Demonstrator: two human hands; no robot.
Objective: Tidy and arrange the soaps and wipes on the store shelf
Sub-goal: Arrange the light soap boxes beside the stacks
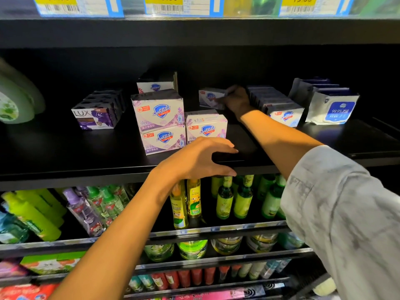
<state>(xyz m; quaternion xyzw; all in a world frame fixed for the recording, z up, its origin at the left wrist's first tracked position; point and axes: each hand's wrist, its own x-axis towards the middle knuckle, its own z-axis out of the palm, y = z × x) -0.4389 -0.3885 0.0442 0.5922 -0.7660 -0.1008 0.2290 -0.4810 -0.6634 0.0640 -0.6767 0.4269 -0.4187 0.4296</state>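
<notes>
Deep in the black shelf (108, 152), my right hand (234, 100) grips a white Safeguard soap box (208, 97) lifted at a tilt. My left hand (199, 159) hovers with spread fingers over the shelf's front edge, holding nothing, just in front of a single lavender Safeguard box (206, 126). A stack of two lavender Safeguard boxes (161, 121) stands to its left, with another Safeguard box (157, 84) behind. A row of Lux soaps (97, 112) lies further left. Right of my arm sit a row of white Safeguard boxes (279, 107) and upright wipes packs (331, 107).
A green-white bottle (15, 98) lies at the shelf's left end. Price tags (177, 6) line the shelf above. Below are green and yellow bottles (225, 200), spray bottles (91, 208) and more goods on lower shelves.
</notes>
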